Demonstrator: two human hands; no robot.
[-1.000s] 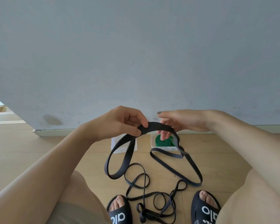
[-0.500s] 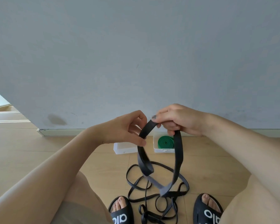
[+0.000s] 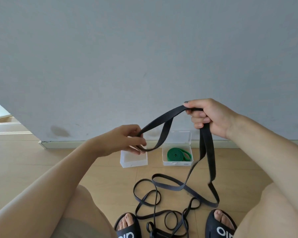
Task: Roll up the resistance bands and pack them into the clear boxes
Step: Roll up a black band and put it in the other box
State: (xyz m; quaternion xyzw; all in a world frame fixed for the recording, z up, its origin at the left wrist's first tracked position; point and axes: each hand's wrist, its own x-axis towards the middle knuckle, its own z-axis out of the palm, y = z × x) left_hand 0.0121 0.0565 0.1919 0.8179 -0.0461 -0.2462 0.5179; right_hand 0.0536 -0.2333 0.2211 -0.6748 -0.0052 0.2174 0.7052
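Head view, nearest the camera: two feet in black slides stand on the wooden floor, and between them lies a tangle of thin black bands, loose and unrolled. A wider black band rises from the floor beside the right foot. Its two hanging strands run up into the right hand, whose fingers are curled round it at the top, thumb pressing it down. From there the band sags leftward in a loop to the left hand, which pinches it between thumb and fingertips. Beyond the hands, two clear boxes sit on the floor near the wall's skirting. The left clear box has its contents obscured; the right clear box, lid open against the grey wall, holds a rolled green band.
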